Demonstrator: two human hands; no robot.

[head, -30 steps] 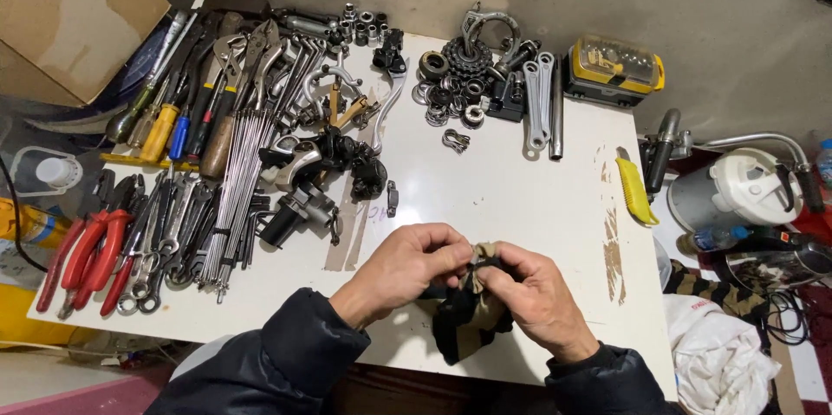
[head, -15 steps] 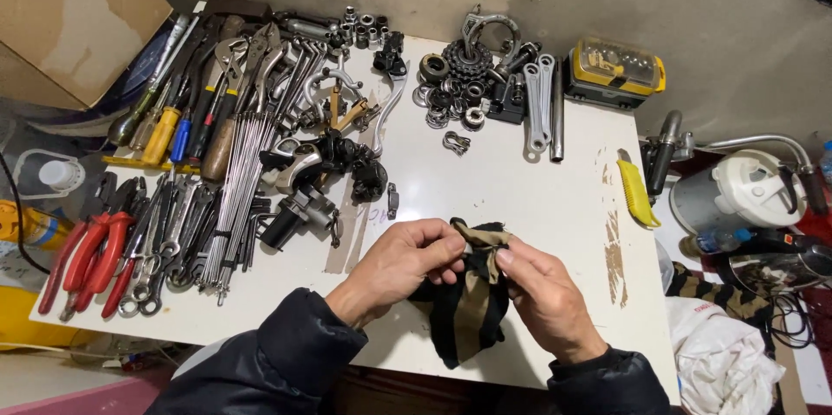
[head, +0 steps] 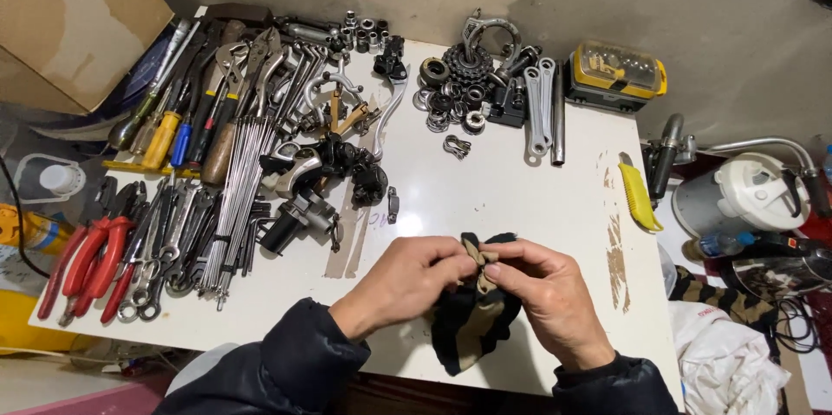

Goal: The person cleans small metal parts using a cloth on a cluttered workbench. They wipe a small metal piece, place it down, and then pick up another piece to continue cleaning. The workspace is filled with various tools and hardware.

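Both my hands meet over the near edge of a white table (head: 485,198). My left hand (head: 407,281) and my right hand (head: 542,298) pinch the top of a black and tan striped cloth (head: 472,324), which hangs down between them. The fingertips of both hands close on a tan fold at the cloth's upper end. Anything wrapped inside the cloth is hidden. Dark jacket sleeves cover both my forearms.
Pliers, screwdrivers, wrenches and spokes (head: 234,181) lie in rows on the table's left. Black bicycle parts (head: 347,168) sit mid-table, cogs and bearings (head: 459,86) at the back. A yellow case (head: 617,71) and a yellow utility knife (head: 637,197) are at the right. A cardboard box (head: 69,16) stands far left.
The cloth, bunched tight between my hands a second ago, has been pulled open and now hangs lower. My hands stayed in about the same place.
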